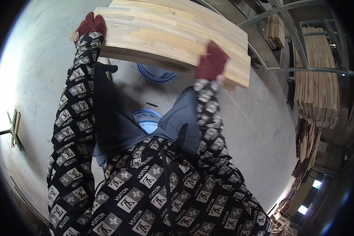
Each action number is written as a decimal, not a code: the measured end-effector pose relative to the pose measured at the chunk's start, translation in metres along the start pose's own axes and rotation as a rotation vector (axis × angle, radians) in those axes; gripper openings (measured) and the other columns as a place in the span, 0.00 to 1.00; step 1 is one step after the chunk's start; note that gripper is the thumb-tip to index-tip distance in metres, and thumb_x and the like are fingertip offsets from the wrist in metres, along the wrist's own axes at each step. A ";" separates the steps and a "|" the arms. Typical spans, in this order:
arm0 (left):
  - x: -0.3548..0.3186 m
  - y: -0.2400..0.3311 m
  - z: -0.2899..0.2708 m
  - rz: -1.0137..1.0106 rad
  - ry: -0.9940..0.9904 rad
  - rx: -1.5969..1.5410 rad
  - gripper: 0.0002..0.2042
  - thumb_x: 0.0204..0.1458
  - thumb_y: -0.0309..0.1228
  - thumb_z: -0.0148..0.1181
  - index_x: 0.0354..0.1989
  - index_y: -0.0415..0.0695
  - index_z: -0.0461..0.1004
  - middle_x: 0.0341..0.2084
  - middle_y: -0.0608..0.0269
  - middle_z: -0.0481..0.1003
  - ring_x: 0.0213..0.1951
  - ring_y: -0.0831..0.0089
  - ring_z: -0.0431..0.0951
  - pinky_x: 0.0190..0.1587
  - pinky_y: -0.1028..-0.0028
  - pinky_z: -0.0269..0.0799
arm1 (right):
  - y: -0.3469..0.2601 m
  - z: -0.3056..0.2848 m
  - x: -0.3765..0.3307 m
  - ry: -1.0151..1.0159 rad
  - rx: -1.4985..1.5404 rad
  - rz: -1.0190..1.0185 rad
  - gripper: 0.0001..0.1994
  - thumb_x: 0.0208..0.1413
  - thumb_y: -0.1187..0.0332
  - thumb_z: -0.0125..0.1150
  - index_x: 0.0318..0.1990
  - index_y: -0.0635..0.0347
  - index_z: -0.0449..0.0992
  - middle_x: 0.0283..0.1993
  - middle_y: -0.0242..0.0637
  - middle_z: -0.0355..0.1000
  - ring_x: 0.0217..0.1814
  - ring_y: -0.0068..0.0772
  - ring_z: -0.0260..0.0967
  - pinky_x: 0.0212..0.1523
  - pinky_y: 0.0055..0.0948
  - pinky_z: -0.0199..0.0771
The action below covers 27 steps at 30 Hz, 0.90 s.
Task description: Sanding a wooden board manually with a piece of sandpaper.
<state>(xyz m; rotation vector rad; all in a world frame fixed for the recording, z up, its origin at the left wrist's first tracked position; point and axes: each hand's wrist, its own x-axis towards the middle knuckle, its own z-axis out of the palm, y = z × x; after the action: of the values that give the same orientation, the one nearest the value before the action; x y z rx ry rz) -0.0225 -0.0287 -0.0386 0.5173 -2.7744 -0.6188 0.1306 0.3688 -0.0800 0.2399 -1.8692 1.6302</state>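
Observation:
A stack of pale wooden panels (157, 29), made of glued strips, lies in front of me at the top of the head view. My left hand (91, 26), in a dark red knit glove, is closed at the left end of the top panel. Nearer the right end, my right hand (213, 62), gloved alike, is over the panel's near edge. Motion smears its fingers, so its grip does not show. The right end looks stepped, with a lower layer (229, 85) sticking out beneath.
A blue-and-white bucket (157, 73) stands partly under the panels; another bucket (147, 118) is between my legs. Right are a metal frame (291, 70) and stacked wooden boards (316, 86). A crossed stand (14, 131) is on the concrete floor (251, 137) at left.

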 end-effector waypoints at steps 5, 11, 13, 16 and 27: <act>0.001 -0.001 -0.001 0.008 -0.033 -0.001 0.30 0.61 0.54 0.43 0.67 0.48 0.66 0.56 0.44 0.76 0.58 0.45 0.75 0.61 0.51 0.68 | -0.022 0.129 -0.020 -0.518 -1.021 -0.234 0.26 0.54 0.60 0.60 0.62 0.55 0.72 0.63 0.44 0.68 0.72 0.46 0.59 0.75 0.48 0.52; -0.001 0.000 0.000 0.018 -0.002 -0.027 0.30 0.61 0.54 0.44 0.67 0.48 0.67 0.55 0.45 0.76 0.58 0.45 0.75 0.61 0.51 0.69 | -0.029 0.028 0.025 -0.214 -0.772 -0.228 0.25 0.50 0.72 0.66 0.59 0.56 0.77 0.58 0.43 0.75 0.67 0.49 0.66 0.75 0.47 0.54; -0.003 0.000 0.001 0.013 0.016 -0.043 0.31 0.61 0.54 0.45 0.66 0.48 0.68 0.55 0.45 0.77 0.57 0.45 0.76 0.60 0.52 0.69 | -0.026 -0.036 0.047 -0.107 -0.945 -0.149 0.22 0.54 0.75 0.63 0.58 0.55 0.77 0.58 0.43 0.77 0.63 0.46 0.71 0.68 0.44 0.64; -0.004 0.001 0.000 0.016 0.018 -0.049 0.31 0.61 0.53 0.44 0.67 0.47 0.67 0.54 0.44 0.77 0.57 0.45 0.76 0.60 0.52 0.70 | -0.015 -0.112 0.075 0.077 -0.948 0.391 0.23 0.54 0.68 0.63 0.60 0.57 0.76 0.58 0.46 0.76 0.64 0.45 0.71 0.66 0.45 0.66; -0.001 -0.001 -0.001 0.001 -0.003 -0.007 0.30 0.61 0.53 0.43 0.66 0.48 0.67 0.53 0.44 0.77 0.56 0.44 0.77 0.59 0.50 0.70 | -0.012 0.154 0.050 -0.456 -1.016 -0.288 0.24 0.56 0.63 0.61 0.61 0.56 0.73 0.57 0.44 0.74 0.63 0.46 0.68 0.66 0.45 0.64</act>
<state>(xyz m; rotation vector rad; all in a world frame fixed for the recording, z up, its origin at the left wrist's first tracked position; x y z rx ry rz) -0.0214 -0.0294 -0.0384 0.5140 -2.7742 -0.6297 0.0456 0.2346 -0.0458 0.4207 -2.5983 0.3157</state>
